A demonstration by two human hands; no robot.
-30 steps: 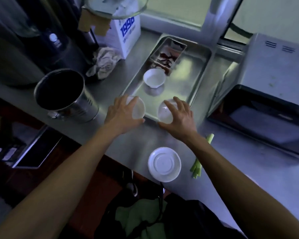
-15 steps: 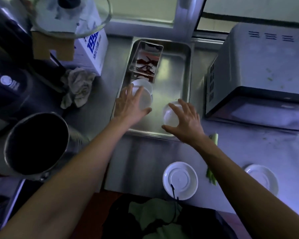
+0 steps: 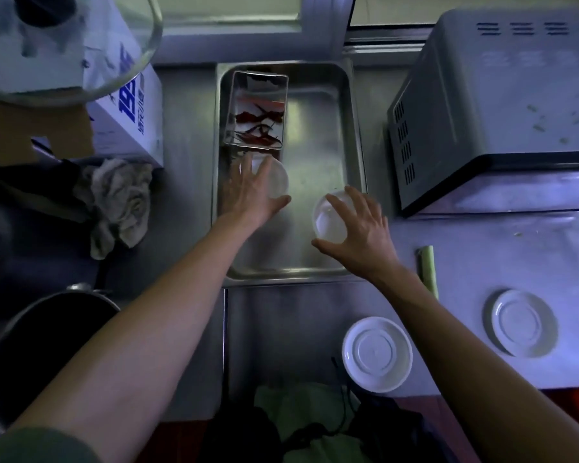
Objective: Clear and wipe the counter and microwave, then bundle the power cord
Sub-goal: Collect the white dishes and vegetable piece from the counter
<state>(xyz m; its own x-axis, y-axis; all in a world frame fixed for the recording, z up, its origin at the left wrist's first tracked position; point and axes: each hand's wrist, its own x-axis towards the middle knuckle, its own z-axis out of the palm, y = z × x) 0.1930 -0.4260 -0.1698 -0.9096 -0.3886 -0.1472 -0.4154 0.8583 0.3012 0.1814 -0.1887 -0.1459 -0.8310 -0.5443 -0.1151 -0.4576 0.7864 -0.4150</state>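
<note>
Both hands are lowering small white bowls into the steel tray (image 3: 355,135): the left hand (image 3: 248,198) is gripping one bowl (image 3: 276,177) just before the chilli tin (image 3: 256,110), the right hand (image 3: 361,225) another bowl (image 3: 328,218) near the tray's right wall.

Overall light: dim, with a cold blue-violet cast.
Source: daylight from the window (image 3: 234,15) at the top edge.
Glare: soft sheen on the steel tray (image 3: 318,105) floor and the microwave (image 3: 502,95) door.
Shadows: deep at lower left; the pot (image 3: 47,345) interior reads black.
Distortion: wide-angle bending at the frame edges.
Sharpness: soft throughout, with smeared detail.
</note>
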